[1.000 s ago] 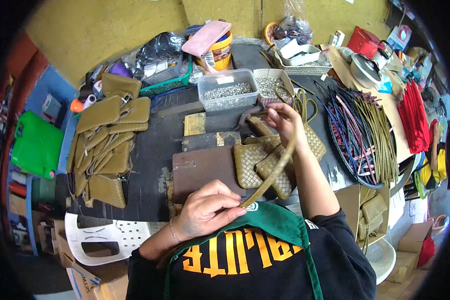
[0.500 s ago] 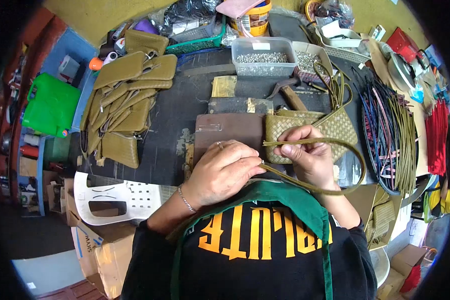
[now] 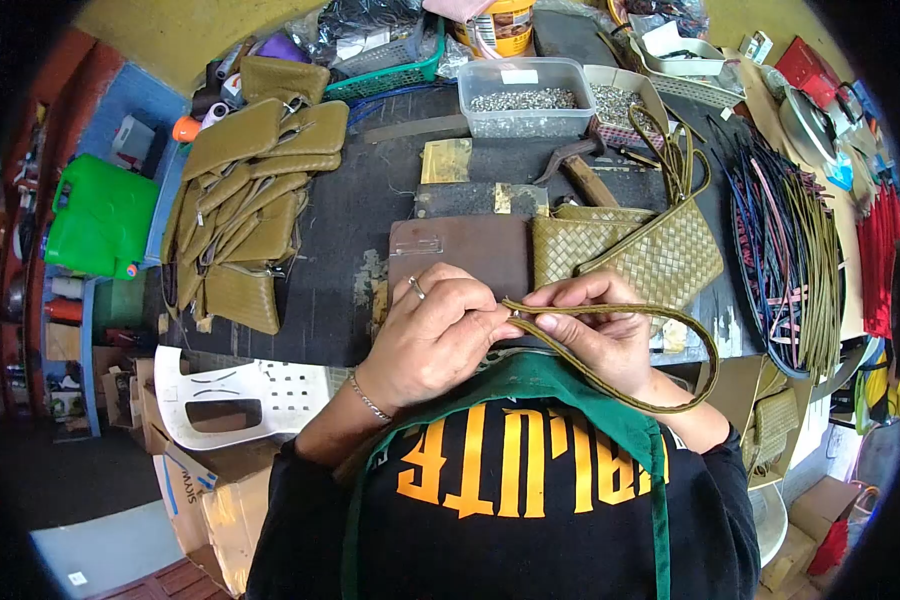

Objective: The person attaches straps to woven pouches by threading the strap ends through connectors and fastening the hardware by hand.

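strap [image 3: 713, 360]: ends closer vs b4

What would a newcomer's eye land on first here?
Probably the looped olive strap held by the left hand and right hand, front-centre, by the black table. Next, the bright green plastic jug at far left and the heap of flat olive pouches on the table's left side.

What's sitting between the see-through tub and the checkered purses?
A hammer lies between the see-through tub and the checkered purses, in the head view.

Black T-shirt [image 3: 540, 560], green apron [image 3: 515, 382], silver bracelet [image 3: 369, 398]
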### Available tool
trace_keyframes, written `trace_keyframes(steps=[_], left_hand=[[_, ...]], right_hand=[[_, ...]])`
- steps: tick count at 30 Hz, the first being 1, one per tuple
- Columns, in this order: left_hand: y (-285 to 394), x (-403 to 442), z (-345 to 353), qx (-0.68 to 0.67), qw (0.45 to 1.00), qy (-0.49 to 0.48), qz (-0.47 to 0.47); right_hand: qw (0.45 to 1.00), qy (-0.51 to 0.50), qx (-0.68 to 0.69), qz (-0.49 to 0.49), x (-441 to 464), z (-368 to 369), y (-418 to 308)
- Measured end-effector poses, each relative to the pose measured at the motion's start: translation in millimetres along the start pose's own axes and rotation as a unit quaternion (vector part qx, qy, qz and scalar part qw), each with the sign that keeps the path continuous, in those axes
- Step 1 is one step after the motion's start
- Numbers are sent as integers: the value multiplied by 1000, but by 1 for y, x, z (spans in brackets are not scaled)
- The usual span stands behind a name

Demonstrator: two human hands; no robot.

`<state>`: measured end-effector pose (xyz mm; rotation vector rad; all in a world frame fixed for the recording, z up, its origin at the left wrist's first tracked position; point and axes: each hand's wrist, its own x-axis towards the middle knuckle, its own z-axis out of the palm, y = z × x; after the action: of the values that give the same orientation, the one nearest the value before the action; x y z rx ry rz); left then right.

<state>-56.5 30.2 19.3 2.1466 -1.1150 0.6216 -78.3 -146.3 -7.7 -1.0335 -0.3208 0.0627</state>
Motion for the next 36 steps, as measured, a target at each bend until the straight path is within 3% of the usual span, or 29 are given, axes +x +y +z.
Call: trace_keyframes(steps=[8, 10, 15, 18, 21, 25, 27, 29, 36], left_hand=[[4, 2, -4, 33, 999, -26, -24], [5, 3, -5, 42, 996, -22, -70], [4, 4, -3, 73, 995, -63, -17], [5, 5, -5, 97, 989, -113, -22], [3, 5, -3, 64, 989, -127, -26], [7, 7, -4, 55, 988, -142, -40], [7, 5, -2, 58, 991, -119, -29], [6, 5, -2, 57, 992, -107, -15], [2, -4, 4, 58, 996, -32, 59]], right_hand=[[999, -38, -7, -4, 0, -2, 0], [999, -37, 2, 14, -2, -3, -1], [999, -31, 14, 29, -3, 2, -5], [988, -32, -152, -22, -2, 4, -3], [985, -15, -158, -69, -2, -1, 9], [935, -21, -284, -211, 1, -4, 14], [927, -29, -298, -224, 3, -6, 12], [884, -58, -359, -293, 3, -11, 10], [848, -143, -390, -330, 7, -17, -1]])
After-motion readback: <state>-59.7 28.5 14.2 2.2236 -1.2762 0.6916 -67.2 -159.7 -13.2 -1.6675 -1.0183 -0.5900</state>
